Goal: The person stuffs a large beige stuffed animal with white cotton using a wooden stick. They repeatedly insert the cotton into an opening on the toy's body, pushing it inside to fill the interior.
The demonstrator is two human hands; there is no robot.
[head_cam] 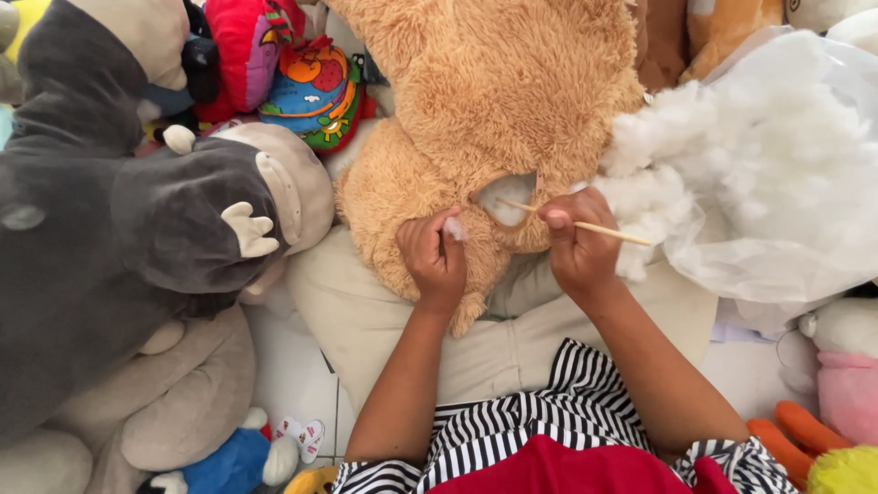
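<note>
A big tan plush bear lies on my lap, with an open seam hole showing white stuffing. My left hand grips the bear's fur beside the hole and pinches a small tuft of white stuffing. My right hand holds a thin wooden stick, whose tip points into the hole.
A clear plastic bag of white stuffing sits at the right. A large grey plush animal fills the left, with colourful toys behind it. Pink, orange and yellow plush toys lie at the lower right, a blue one at the lower left.
</note>
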